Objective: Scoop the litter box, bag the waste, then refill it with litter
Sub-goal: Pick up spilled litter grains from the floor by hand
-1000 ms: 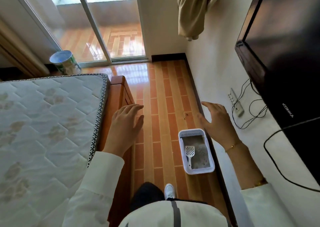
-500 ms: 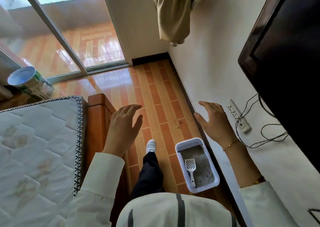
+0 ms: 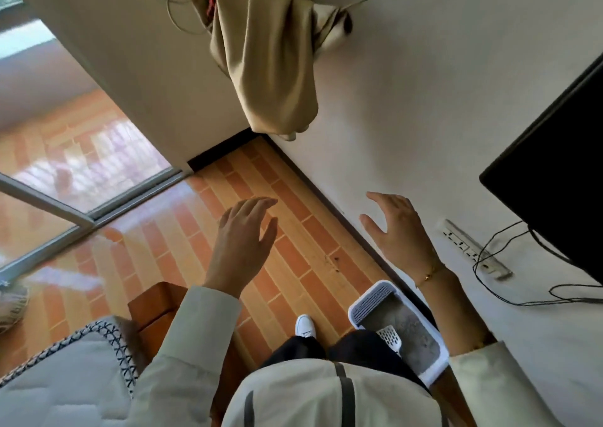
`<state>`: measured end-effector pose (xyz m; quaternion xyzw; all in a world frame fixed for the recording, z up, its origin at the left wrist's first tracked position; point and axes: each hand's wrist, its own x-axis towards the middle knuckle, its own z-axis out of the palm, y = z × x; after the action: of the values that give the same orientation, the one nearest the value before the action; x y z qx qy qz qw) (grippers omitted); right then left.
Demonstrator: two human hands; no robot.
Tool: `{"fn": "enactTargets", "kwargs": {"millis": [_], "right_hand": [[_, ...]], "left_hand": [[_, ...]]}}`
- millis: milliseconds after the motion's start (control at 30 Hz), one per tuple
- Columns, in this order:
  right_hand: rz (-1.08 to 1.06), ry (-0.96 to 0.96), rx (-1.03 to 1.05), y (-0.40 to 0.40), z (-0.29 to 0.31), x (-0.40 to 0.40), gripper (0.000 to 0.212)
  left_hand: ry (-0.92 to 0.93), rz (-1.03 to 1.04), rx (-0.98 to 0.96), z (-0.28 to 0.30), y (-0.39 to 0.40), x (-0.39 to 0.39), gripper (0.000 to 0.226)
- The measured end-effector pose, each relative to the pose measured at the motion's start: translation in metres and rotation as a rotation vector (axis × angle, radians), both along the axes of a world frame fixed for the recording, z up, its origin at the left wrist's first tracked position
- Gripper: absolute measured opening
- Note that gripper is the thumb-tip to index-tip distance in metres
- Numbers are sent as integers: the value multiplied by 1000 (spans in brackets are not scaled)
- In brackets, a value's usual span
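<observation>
A white litter box (image 3: 368, 302) with grey litter stands on the floor against the right wall, close to my feet and partly hidden by my leg. A white slotted scoop (image 3: 390, 337) lies in the litter. My left hand (image 3: 243, 244) hovers over the tiled floor with relaxed fingers and holds nothing. Above and beyond the box, my right hand (image 3: 399, 231) is spread in front of the wall, also holding nothing.
A mattress (image 3: 62, 387) on a wooden bed frame (image 3: 153, 306) fills the lower left. A power strip (image 3: 473, 252) with cables lies by the right wall under a black television (image 3: 561, 165). A beige cloth (image 3: 270, 54) hangs in the corner. Glass sliding doors (image 3: 75, 178) stand at left.
I have stepped forward and turned right; the litter box has slid down and closer to my feet. Both hands stay raised and hold nothing, now further ahead of the bed frame.
</observation>
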<state>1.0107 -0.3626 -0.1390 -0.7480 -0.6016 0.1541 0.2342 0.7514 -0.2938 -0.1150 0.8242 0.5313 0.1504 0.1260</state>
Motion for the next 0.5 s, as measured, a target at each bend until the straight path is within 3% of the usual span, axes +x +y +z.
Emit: {"fn": "enactTargets", "kwargs": {"millis": [500], "right_hand": [[-152,5,-82,37,-25,27,45]], "left_hand": [[-1,-169,-71,-20,87,48,33]]}}
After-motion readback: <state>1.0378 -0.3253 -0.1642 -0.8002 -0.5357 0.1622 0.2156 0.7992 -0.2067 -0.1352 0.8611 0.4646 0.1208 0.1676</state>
